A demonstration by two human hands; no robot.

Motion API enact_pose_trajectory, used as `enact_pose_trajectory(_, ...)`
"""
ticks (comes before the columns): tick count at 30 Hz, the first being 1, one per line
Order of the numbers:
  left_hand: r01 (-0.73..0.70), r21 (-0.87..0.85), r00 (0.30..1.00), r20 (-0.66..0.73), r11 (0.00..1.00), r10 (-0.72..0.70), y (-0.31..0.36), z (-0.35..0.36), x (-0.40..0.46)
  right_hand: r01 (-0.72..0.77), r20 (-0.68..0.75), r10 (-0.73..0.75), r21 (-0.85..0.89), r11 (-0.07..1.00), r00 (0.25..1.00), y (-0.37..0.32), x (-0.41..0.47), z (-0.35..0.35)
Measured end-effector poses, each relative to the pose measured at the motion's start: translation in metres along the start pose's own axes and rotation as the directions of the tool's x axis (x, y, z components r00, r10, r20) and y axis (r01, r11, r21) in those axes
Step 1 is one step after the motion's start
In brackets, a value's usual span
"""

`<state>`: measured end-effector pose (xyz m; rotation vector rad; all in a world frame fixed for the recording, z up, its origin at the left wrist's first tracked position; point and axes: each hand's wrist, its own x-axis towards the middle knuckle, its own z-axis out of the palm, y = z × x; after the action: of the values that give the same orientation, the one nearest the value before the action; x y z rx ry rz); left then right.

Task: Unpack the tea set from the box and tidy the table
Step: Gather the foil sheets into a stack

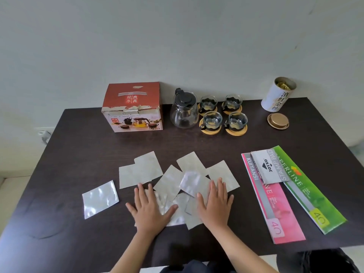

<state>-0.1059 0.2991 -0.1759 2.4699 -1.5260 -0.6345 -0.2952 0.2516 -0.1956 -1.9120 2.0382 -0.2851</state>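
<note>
A red tea set box (pixel 132 107) stands closed at the back of the dark table (pixel 78 154). Right of it are a glass teapot (pixel 184 113) with a black lid and several glass cups (pixel 223 113) on wooden coasters. Several silvery foil packets (pixel 177 174) lie scattered in the middle, one packet (pixel 99 199) apart at the left. My left hand (pixel 149 207) and my right hand (pixel 213 203) rest flat, fingers spread, on the near packets.
A white tea tin (pixel 276 95) stands open at the back right, its gold lid (pixel 278 120) on the table in front. A pink receipt book (pixel 275 203), a green book (pixel 313 192) and a stamp pad box (pixel 267 167) lie at the right.
</note>
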Motion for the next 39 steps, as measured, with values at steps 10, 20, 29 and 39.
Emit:
enact_pose_trajectory(10, 0.208, -0.282, 0.888, -0.348, 0.937, -0.302, -0.051, -0.024, 0.015, 0.054, -0.064, -0.055, -0.009, 0.998, 0.996, 0.033, -0.02, -0.006)
enact_pose_trajectory(20, 0.214, -0.271, 0.95, -0.168, 0.938, -0.265, -0.029, -0.008, 0.01, 0.167, 0.087, -0.162, -0.058, 0.984, 0.983, -0.011, -0.021, 0.016)
enact_pose_trajectory(29, -0.037, -0.311, 0.975, -0.22, 0.95, -0.034, -0.031, -0.004, -0.007, -0.03, -0.069, 0.039, 0.13, 0.991, 0.997, 0.008, 0.025, -0.015)
enact_pose_trajectory(39, -0.184, 0.051, 0.982, 0.039, 0.982, 0.183, -0.019, 0.005, -0.001, 0.225, 0.13, -0.234, 0.081, 0.971, 0.964, -0.022, 0.005, 0.0)
